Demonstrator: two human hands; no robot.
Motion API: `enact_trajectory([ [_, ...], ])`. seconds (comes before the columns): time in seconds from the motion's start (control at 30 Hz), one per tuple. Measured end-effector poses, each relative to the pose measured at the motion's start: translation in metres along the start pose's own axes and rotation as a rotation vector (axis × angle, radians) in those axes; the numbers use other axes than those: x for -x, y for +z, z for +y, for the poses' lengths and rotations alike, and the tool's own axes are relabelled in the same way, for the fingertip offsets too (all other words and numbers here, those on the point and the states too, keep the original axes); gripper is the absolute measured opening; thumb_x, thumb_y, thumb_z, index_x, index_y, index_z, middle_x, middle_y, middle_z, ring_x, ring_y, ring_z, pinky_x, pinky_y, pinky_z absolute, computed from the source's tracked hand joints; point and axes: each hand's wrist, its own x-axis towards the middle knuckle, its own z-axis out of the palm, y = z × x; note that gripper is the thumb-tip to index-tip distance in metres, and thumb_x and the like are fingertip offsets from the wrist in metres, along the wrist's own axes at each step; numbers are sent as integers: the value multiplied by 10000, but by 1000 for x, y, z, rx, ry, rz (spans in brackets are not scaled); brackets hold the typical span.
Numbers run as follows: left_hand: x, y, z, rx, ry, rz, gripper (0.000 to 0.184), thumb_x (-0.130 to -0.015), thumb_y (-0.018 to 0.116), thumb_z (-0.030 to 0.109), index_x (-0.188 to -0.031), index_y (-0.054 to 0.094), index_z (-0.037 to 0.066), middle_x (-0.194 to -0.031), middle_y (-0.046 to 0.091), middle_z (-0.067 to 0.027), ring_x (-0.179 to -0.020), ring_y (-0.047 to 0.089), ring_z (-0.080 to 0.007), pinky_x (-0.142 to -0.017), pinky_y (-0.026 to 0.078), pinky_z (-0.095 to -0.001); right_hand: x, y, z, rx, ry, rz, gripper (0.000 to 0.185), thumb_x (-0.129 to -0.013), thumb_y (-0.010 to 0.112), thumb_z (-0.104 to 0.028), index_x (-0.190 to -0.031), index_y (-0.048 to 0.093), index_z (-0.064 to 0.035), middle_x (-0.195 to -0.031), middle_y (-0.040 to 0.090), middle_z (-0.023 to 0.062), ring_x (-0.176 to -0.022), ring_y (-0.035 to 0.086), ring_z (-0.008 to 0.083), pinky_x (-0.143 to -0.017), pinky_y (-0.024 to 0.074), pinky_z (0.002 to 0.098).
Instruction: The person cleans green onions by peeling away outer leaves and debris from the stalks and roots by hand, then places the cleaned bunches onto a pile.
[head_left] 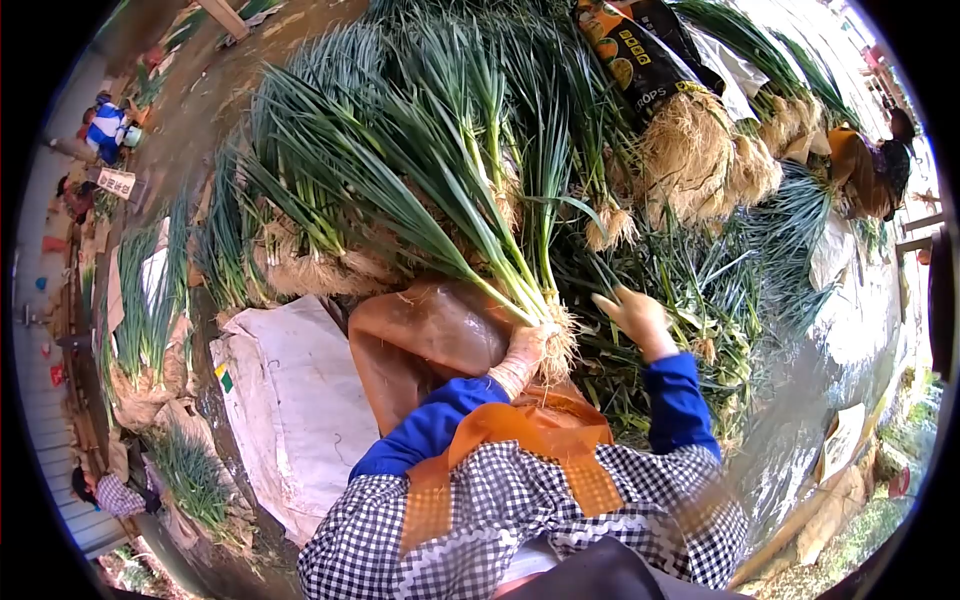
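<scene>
My left hand (528,352) is closed round the white lower stems of a few long green leek-like plants (432,200), just above their hairy roots (562,345). The leaves fan away up and to the left over a larger pile of the same plants. To the right of these roots, my right hand (638,318) hovers over loose green leaves (700,330). Its fingers are curled and point left, with a strip of leaf at the fingertips; whether they grip it is hard to make out.
A black printed bag (635,50) lies by thick root bundles (690,150) at the upper right. A pale sheet (290,400) is at the left. More bundles (145,320) stand beyond it. Other people are at both far edges.
</scene>
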Motion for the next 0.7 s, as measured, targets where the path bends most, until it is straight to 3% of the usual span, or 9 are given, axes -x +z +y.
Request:
enact_trajectory([
  [0.03,-1,-3,-3,-47,-21,-36,117,-752,606,-2,-867,593,17,-790,569,-4,-687,546,-115,-608,455,-231,-4,11,-22,-191,-189,265,581,-778,538,-619,-920,613,-61,-777,648,143,-754,646,278,-665,500,383],
  [0.23,-2,-5,-3,-116,178,33,98,-728,645,31,-824,621,31,-771,576,3,-675,526,-134,-618,449,-260,-43,16,-81,135,-545,112,217,-786,592,-298,-841,625,-91,-725,625,116,-703,622,311,-616,499,385],
  [0.3,-3,-7,0,-3,-33,59,123,-732,640,22,-854,619,20,-793,575,2,-685,529,-125,-617,447,-255,-34,33,-61,-147,-763,226,190,-822,575,-257,-784,613,-75,-656,586,96,-625,608,255,-563,478,366],
  [0.37,-1,-3,3,100,-26,56,123,-748,637,25,-868,622,5,-801,584,-6,-701,541,-118,-627,462,-253,0,15,-49,-515,-576,79,220,-852,564,-266,-754,602,-72,-666,602,111,-602,582,228,-565,461,330],
  [0.47,8,-5,11,96,65,-46,227,-774,570,-13,-1000,587,-25,-884,596,-45,-784,584,-141,-734,500,-253,45,-6,-7,-863,-374,-27,247,-889,532,-232,-723,538,-49,-586,486,5,-527,442,105,-486,373,275],
  [0.5,1,-6,12,189,-68,6,214,-780,568,-11,-992,584,-23,-886,599,-54,-799,592,-150,-743,505,-253,58,-11,8,-1015,-242,-74,253,-899,511,-217,-715,521,-45,-576,451,-29,-521,409,75,-469,349,255],
  [0.57,-4,-3,12,230,-71,4,202,-774,573,-5,-975,584,-24,-875,602,-59,-802,596,-157,-743,506,-255,79,-18,31,-1107,-77,70,269,-904,507,-223,-698,520,-51,-584,434,-64,-503,376,55,-443,308,231],
  [0.63,-3,-6,14,245,-72,-4,191,-768,578,1,-957,583,-25,-864,604,-64,-806,600,-164,-744,507,-258,66,-6,83,-1224,69,310,218,-875,546,-214,-734,549,-48,-589,509,-15,-491,475,116,-449,378,281],
  [0.7,-3,-9,12,256,5,-31,202,-756,584,7,-957,583,-22,-851,604,-62,-803,596,-165,-755,501,-257,35,31,149,-187,164,360,189,-834,590,-240,-823,596,-51,-695,629,75,-566,596,225,-519,462,354],
])
